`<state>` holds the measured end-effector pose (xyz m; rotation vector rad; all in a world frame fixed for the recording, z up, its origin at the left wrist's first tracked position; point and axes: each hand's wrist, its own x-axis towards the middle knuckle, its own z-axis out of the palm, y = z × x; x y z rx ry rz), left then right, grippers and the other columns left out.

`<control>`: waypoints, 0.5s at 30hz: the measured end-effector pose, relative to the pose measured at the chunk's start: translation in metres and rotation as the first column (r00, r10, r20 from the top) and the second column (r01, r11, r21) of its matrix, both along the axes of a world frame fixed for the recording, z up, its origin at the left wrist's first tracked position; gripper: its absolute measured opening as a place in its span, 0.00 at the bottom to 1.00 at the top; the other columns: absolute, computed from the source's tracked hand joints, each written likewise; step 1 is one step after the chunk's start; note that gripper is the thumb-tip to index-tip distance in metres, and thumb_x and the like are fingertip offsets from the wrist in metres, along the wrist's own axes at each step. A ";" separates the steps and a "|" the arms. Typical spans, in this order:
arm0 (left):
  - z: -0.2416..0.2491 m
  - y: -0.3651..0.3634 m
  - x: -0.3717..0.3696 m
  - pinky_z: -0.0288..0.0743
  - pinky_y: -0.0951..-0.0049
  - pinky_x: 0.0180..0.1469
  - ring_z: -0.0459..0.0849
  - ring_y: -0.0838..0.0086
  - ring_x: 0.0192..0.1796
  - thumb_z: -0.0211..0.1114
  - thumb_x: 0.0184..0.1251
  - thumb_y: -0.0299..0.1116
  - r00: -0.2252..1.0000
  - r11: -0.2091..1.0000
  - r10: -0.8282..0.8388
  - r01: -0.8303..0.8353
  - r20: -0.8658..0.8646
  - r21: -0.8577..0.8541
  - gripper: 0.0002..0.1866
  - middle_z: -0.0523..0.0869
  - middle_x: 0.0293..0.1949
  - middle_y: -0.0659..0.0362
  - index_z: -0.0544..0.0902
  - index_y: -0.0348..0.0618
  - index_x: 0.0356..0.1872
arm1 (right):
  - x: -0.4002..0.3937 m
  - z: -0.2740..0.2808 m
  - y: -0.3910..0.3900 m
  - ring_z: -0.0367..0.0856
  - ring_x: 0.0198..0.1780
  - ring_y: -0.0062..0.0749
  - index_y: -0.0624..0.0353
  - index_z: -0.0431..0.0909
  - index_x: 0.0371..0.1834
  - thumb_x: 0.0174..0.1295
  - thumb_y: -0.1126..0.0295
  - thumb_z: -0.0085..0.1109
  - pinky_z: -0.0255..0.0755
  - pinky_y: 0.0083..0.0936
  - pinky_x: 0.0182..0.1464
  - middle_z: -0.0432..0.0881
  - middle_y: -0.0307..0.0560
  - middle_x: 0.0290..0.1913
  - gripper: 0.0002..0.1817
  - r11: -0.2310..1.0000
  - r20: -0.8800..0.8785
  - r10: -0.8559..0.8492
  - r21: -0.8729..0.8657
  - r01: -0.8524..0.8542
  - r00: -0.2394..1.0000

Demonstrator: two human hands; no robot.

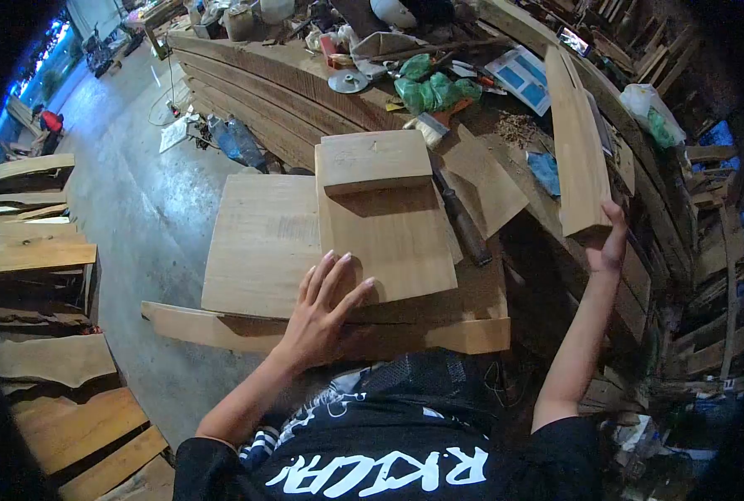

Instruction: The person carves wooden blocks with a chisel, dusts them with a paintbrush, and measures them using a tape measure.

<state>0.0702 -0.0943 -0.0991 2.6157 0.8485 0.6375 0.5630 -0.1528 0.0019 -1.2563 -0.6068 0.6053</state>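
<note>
Stacked boards (50,359) lie along the grey floor (146,209), across from where I stand and watch. The right hand (609,238) is closed around the lower end of a long wooden piece (576,142), which stands tilted. The left hand (315,321) is not gripping; its fingers are spread at the near end of a flat board (397,242). Upon this board's far end rests a smaller wooden block (376,159).

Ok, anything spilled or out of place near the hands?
Mostly litter: crumpled green plastic and what look like loose wood shavings lie left of the board in the right hand. Odd among the woodwork; no obvious damage to that board.
</note>
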 end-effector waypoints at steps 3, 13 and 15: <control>0.002 0.007 -0.004 0.55 0.42 0.76 0.59 0.43 0.78 0.77 0.55 0.46 0.998 1.000 0.027 -0.028 0.061 0.015 0.44 0.61 0.77 0.42 0.68 0.57 0.75 | -0.041 0.011 -0.001 0.75 0.66 0.40 0.64 0.69 0.72 0.52 0.55 0.72 0.67 0.39 0.70 0.75 0.50 0.66 0.44 0.984 0.346 0.178 -0.038 -0.175 0.921; 0.049 0.044 -0.024 0.60 0.43 0.74 0.64 0.40 0.74 0.85 0.46 0.50 0.894 0.893 0.205 -0.338 0.397 0.299 0.54 0.62 0.73 0.36 0.64 0.44 0.73 | -0.170 0.059 -0.019 0.68 0.71 0.46 0.52 0.80 0.65 0.31 0.61 0.80 0.56 0.40 0.76 0.68 0.53 0.67 0.47 0.710 0.497 0.686 -0.294 -0.640 0.532; 0.049 0.051 -0.036 0.59 0.43 0.76 0.62 0.45 0.76 0.90 0.37 0.48 0.850 0.945 0.204 -0.301 0.486 0.130 0.67 0.58 0.77 0.41 0.54 0.47 0.79 | -0.183 0.065 -0.019 0.70 0.69 0.47 0.48 0.80 0.65 0.28 0.65 0.81 0.56 0.40 0.76 0.69 0.53 0.65 0.48 0.648 0.631 0.707 -0.397 -0.649 0.320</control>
